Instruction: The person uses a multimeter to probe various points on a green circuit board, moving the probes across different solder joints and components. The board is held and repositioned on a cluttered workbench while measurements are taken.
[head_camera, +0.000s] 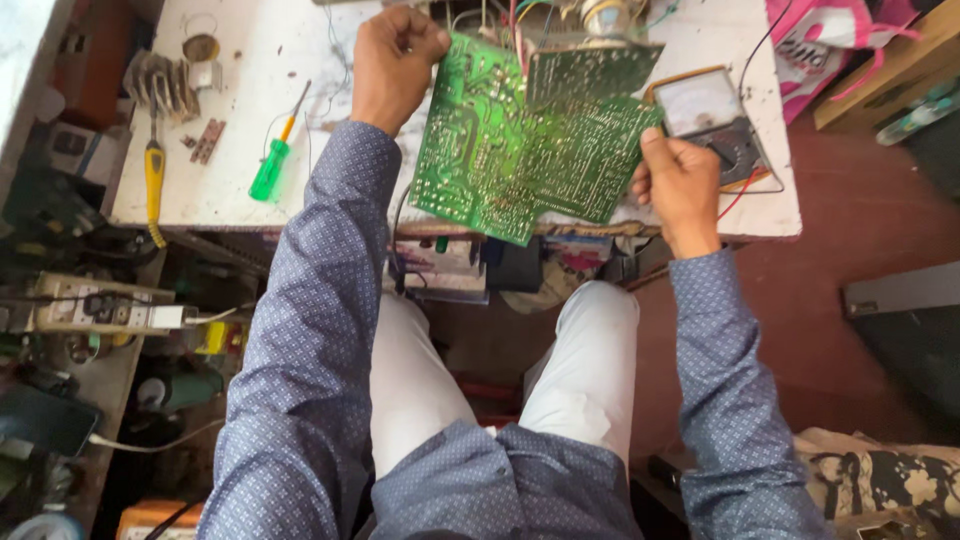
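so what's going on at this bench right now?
A seated person holds a green circuit board up over the edge of a white workbench, solder side toward the camera. The left hand grips its top left corner; the right hand holds its right edge. Wires run from the top of the board to parts further back. An analog multimeter sits just behind the right hand. A green-handled screwdriver and a yellow-handled tool lie on the bench to the left, untouched.

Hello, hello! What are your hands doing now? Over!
Left hand and right hand both gripping green circuit board. Board tilted above white table. Meter behind it.
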